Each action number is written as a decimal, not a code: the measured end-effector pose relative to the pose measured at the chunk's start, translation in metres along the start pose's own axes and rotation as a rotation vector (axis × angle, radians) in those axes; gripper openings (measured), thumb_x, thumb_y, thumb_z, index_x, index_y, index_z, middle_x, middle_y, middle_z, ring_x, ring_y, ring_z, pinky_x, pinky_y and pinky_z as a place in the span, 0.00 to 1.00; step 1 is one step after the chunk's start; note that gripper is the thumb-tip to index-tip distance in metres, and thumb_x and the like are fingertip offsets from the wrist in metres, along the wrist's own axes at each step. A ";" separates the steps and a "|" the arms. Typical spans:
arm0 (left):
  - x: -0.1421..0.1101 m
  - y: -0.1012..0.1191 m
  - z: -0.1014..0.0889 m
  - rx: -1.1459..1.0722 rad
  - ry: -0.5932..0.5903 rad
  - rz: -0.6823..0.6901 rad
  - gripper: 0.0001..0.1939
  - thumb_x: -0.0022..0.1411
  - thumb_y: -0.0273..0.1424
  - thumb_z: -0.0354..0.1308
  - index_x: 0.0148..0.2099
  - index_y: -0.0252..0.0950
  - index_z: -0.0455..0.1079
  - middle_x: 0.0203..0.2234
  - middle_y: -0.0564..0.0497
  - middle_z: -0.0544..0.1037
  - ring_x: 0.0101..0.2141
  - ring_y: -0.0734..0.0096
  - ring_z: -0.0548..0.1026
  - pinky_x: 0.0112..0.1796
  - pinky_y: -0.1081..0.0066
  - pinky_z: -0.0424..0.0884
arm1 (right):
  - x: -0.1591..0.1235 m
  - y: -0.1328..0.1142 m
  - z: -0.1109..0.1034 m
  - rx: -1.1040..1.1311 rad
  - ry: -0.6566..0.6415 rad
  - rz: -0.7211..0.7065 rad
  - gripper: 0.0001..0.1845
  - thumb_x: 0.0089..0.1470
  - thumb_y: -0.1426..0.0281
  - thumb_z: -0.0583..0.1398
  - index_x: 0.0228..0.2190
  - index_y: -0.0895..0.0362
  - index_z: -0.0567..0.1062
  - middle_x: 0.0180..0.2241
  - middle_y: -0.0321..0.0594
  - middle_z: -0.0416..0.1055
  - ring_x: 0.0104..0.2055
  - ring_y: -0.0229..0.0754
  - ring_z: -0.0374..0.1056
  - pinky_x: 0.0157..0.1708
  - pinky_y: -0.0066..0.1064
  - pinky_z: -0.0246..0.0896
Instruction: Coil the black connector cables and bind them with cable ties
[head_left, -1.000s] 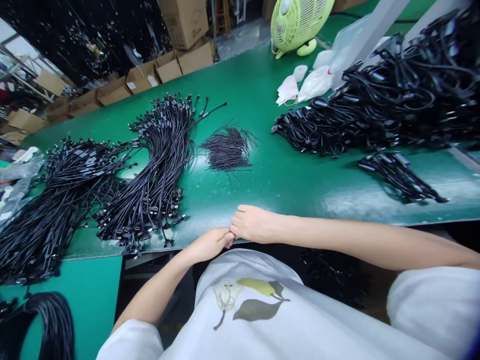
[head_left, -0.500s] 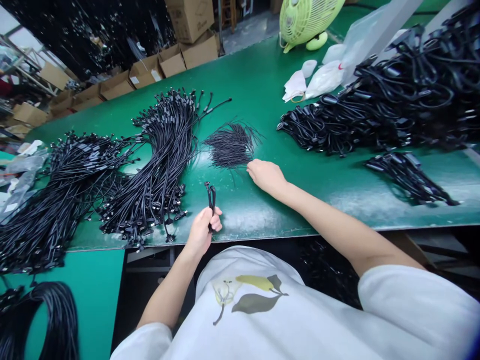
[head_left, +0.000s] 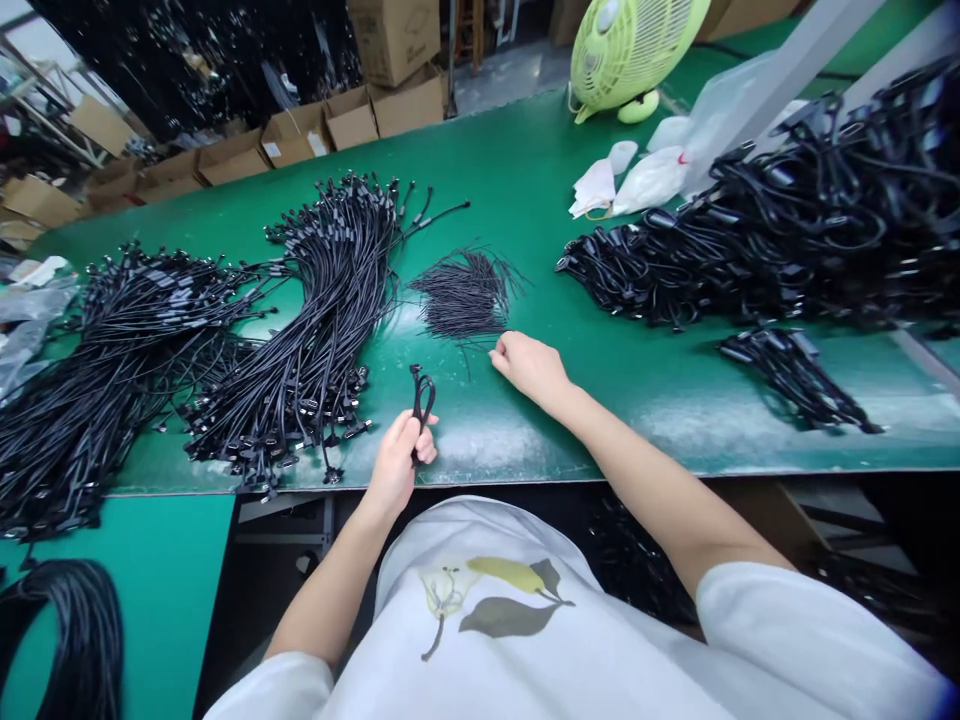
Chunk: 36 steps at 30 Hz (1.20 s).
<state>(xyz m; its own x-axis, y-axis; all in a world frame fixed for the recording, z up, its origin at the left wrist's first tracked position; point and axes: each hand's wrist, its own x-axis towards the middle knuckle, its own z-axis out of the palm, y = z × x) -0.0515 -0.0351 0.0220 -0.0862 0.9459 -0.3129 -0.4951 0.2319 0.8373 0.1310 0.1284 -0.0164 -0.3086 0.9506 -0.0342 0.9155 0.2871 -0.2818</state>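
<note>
My left hand is closed around a folded black cable, near the table's front edge. The cable's loop and a small connector stand up above the fist. My right hand is just off the near right corner of a pile of thin black twist ties. Its thumb and fingers are pinched together, and whatever lies between them is too small to make out. Left of the ties lies a long bundle of black cables with connectors at both ends.
Another cable bundle lies farther left. At right are a large heap of coiled cables and a small bunch of folded cables. A green fan and white plastic bags stand at the back of the green table.
My hands were together at the table edge, then parted. The left now shows the folded cable upright; the right went forward to the ties and has since drawn back slightly.
</note>
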 end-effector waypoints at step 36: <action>0.028 -0.013 0.004 0.668 -0.016 0.327 0.13 0.59 0.27 0.55 0.46 0.40 0.75 0.34 0.48 0.77 0.41 0.63 0.72 0.45 0.67 0.65 | -0.073 -0.050 -0.023 -0.264 0.348 -1.161 0.19 0.61 0.79 0.46 0.41 0.69 0.76 0.48 0.60 0.69 0.46 0.49 0.66 0.39 0.38 0.59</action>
<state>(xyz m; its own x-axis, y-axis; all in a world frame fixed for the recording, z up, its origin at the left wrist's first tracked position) -0.0438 -0.0102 0.0044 -0.1236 0.9923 0.0013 0.1856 0.0219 0.9824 0.1131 0.0476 0.0221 -0.9231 0.0874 0.3745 0.1829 0.9564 0.2277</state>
